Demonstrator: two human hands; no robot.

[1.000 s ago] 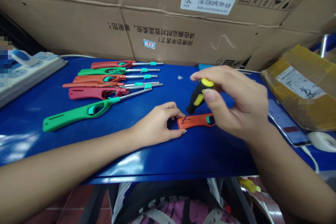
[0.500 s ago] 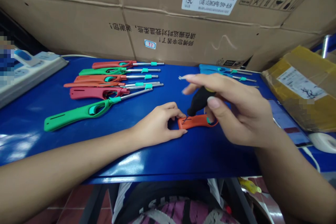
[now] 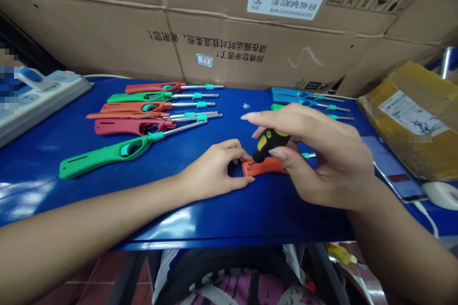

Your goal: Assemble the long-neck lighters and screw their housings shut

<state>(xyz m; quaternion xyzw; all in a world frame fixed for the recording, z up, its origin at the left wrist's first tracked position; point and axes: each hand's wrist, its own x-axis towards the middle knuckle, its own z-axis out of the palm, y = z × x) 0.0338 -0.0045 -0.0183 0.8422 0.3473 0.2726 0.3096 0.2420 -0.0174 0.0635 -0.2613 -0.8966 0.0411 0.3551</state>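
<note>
An orange lighter [image 3: 268,167] with a long metal nozzle lies flat on the blue table, near its front. My left hand [image 3: 223,167] pinches the lighter's left end between thumb and fingers. In my right hand [image 3: 318,157] is a short black and yellow screwdriver [image 3: 268,143], held tilted by thumb and fingers. The screwdriver's tip meets the handle end of the orange lighter, just beside my left fingertips. My right hand hides part of the lighter's trigger and nozzle. Behind the hands, a small heap of screws [image 3: 246,106] rests on the table.
Several long lighters lie to the left, the closest a green lighter [image 3: 107,155]. Blue lighters [image 3: 289,95] lie at back right. A cardboard box [image 3: 214,19] walls off the back. A phone [image 3: 397,171], a taped parcel [image 3: 411,124] and a power strip [image 3: 43,95] flank the table.
My right hand has shifted slightly lower and the screwdriver has turned, so its yellow patches now show. My left hand and the orange lighter have stayed in place.
</note>
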